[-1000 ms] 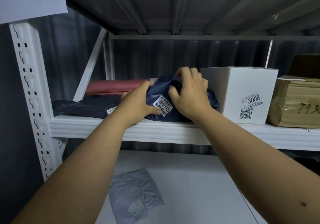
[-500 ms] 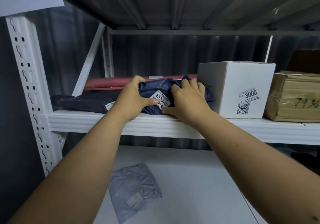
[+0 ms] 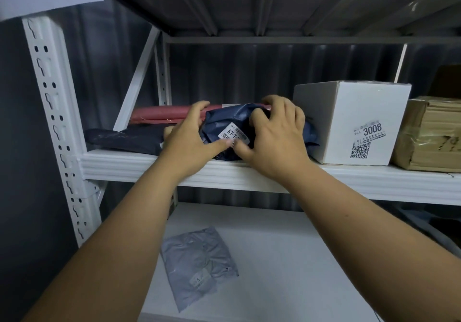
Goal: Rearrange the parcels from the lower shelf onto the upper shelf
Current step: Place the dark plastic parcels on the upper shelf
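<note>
A dark blue parcel bag with a white label lies on the upper shelf, just left of a white box. My left hand grips its left side, thumb across the front. My right hand holds its right side with curled fingers over the top and thumb at the label. On the lower shelf lies a grey plastic parcel with a small label.
The white box marked 3008 stands right of the bag, a taped brown parcel beyond it. A flat black bag and a red parcel lie left and behind. A white perforated upright frames the left side.
The blue bag has settled lower onto the upper shelf. My right hand shifted from the bag's front up over its top, and my left thumb slid toward the label.
</note>
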